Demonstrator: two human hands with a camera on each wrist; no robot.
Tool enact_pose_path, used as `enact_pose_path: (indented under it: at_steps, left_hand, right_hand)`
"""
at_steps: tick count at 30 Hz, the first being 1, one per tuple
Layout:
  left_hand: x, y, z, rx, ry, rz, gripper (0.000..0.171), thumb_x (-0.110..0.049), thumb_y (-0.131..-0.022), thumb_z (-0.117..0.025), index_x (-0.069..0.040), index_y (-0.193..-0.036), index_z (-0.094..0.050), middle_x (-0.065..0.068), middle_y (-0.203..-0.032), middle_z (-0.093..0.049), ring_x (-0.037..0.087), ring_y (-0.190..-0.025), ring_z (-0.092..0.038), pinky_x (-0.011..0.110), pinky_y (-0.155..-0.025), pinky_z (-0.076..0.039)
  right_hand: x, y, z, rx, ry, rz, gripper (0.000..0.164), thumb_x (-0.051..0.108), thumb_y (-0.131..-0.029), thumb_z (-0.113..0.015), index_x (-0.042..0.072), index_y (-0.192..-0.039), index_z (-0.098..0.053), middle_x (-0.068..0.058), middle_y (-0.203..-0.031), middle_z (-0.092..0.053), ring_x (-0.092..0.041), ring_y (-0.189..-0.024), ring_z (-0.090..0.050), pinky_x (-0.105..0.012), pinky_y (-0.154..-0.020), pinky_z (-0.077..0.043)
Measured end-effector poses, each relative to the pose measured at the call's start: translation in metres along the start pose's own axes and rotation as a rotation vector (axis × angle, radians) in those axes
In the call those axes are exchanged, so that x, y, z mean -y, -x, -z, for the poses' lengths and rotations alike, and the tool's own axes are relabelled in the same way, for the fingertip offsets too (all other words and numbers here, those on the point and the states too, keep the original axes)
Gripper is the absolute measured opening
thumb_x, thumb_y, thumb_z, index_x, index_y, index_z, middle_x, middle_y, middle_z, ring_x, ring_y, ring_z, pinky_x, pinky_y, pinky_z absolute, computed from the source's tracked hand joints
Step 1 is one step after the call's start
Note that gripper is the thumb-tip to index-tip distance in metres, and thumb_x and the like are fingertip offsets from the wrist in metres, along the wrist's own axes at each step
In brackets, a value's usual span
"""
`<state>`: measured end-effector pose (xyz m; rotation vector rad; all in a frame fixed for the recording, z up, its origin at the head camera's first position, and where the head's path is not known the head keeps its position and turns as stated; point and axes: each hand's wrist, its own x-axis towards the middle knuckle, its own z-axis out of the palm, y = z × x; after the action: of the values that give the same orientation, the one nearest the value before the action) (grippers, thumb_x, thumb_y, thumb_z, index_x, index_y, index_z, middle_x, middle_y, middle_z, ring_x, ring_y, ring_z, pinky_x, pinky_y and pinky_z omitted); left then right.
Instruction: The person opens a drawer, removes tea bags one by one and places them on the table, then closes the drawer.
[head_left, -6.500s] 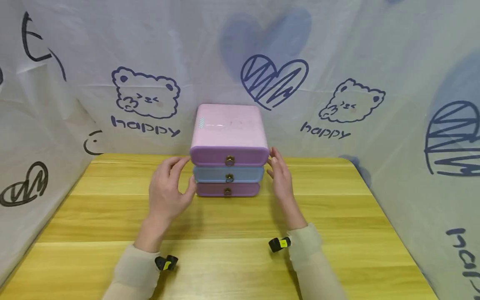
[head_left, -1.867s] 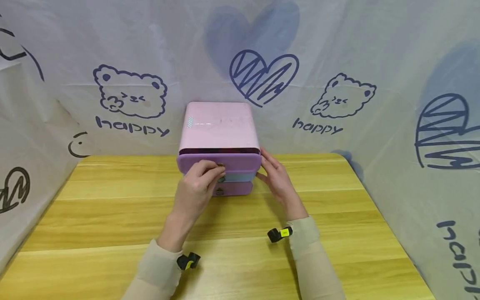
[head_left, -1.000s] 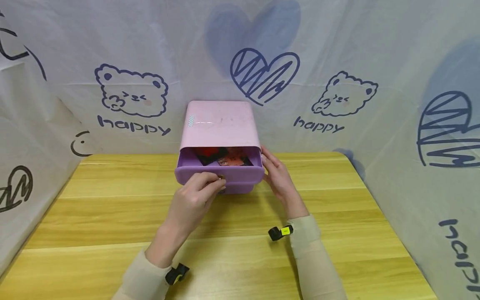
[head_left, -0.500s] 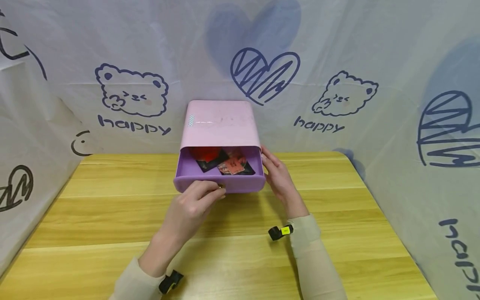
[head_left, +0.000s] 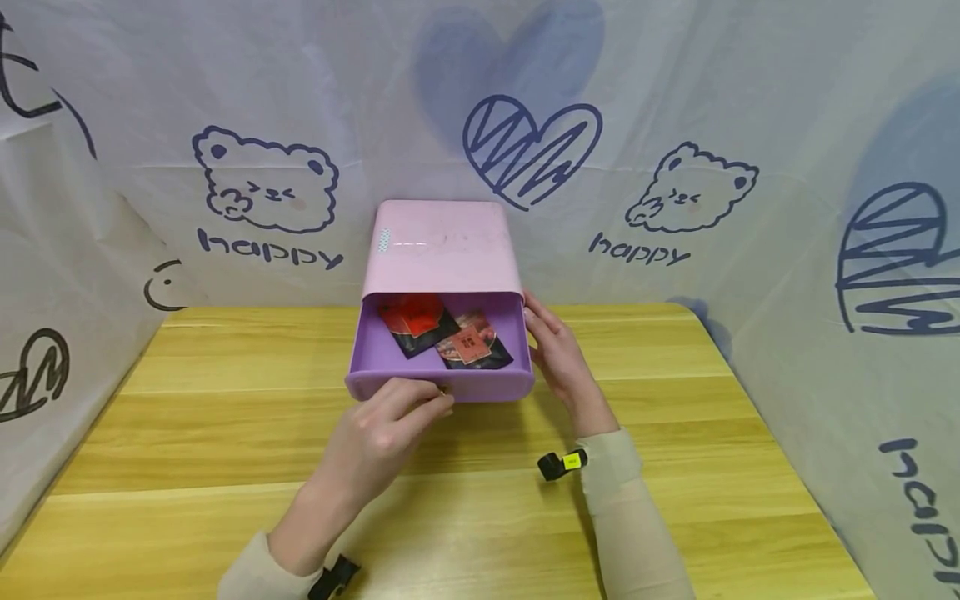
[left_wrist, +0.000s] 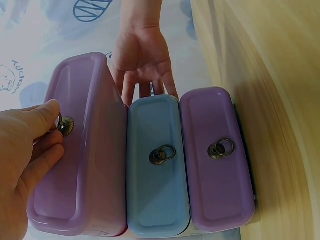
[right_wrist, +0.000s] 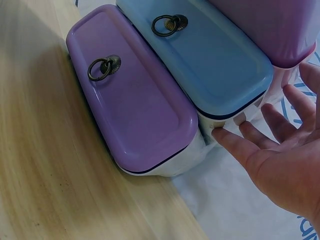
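A small chest of drawers (head_left: 442, 250) with a pink top stands at the back of the table, its purple top drawer (head_left: 487, 385) pulled well out. My left hand (head_left: 382, 429) pinches that drawer's brass ring pull (left_wrist: 64, 125) between thumb and fingers. Inside the drawer lie two flat packets: a black and red packet (head_left: 418, 323) and a black packet with a pinkish label (head_left: 474, 342). With fingers extended, my right hand (head_left: 558, 354) rests along the chest's right side. In the left wrist view the blue middle drawer (left_wrist: 157, 195) and purple bottom drawer (left_wrist: 220, 185) are closed.
The wooden table (head_left: 675, 417) spreads out around the chest. A white cloth (head_left: 420, 100) with blue bear and heart drawings hangs right behind it and along both sides. A small black camera (head_left: 558, 465) sits on the right wrist.
The left hand has gone from the chest's left side to the top drawer's ring and drawn the drawer toward me, bringing the packets into view. The right hand has stayed at the right side.
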<state>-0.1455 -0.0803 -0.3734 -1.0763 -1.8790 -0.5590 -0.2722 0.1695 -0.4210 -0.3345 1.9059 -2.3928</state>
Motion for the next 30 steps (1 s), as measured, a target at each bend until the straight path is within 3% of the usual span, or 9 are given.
enact_pose_path:
  at_steps: [18, 30]
  left_hand:
    - [-0.0021, 0.0009, 0.0044, 0.005, -0.007, -0.048, 0.016, -0.007, -0.086, -0.054, -0.004, -0.095, -0.068, 0.007, -0.092, -0.063, 0.018, -0.085, -0.056, 0.028, -0.070, -0.053]
    - [-0.0024, 0.0035, 0.0052, 0.015, -0.062, -0.056, 0.019, -0.010, -0.086, -0.054, -0.007, -0.097, -0.069, 0.006, -0.093, -0.065, 0.018, -0.084, -0.057, 0.032, -0.066, -0.053]
  right_hand:
    - [0.0012, -0.0015, -0.0013, 0.007, -0.002, 0.005, 0.046, 0.034, -0.090, -0.054, 0.024, -0.134, -0.045, 0.001, -0.143, -0.034, -0.016, -0.122, -0.036, -0.049, -0.101, -0.034]
    - [0.0002, 0.0001, -0.0002, -0.005, 0.009, -0.007, 0.048, 0.036, -0.089, -0.055, 0.025, -0.134, -0.044, 0.001, -0.143, -0.034, -0.015, -0.121, -0.037, -0.049, -0.101, -0.034]
